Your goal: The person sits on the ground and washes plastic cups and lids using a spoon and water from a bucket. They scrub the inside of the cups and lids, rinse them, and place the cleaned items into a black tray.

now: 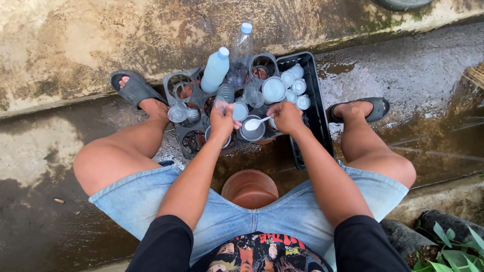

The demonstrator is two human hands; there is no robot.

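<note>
Pinching the handle of a white plastic spoon (256,122), the fingers of the right hand (286,117) close around it just right of the frame's centre, the spoon's bowl pointing left over a clear plastic cup (252,132). The left hand (222,121), just left of centre, grips the rim of another clear cup (220,104) between thumb and fingertips, held above the dark plastic tray (194,132) that sits on the wet ground between the person's feet.

Around the hands, the tray's round sockets hold more clear cups, some upright and some tipped on their sides, with one lying at the tray's left edge (179,112). A milky bottle with a blue cap (215,69) leans in the tray's upper part, and a clear bottle with a blue cap (241,48) stands just beside it, toward the top centre of the frame. A round white lid (274,89) lies above the right hand, with several small capped tubs (296,86) clustered to its right inside a black crate (317,118) that touches the tray.

A terracotta pot (250,187) stands below the hands, between the person's knees. Grey sandals (132,88) are on both feet, planted on wet concrete (418,75). Green leaves (448,244) show in the lower right corner.
</note>
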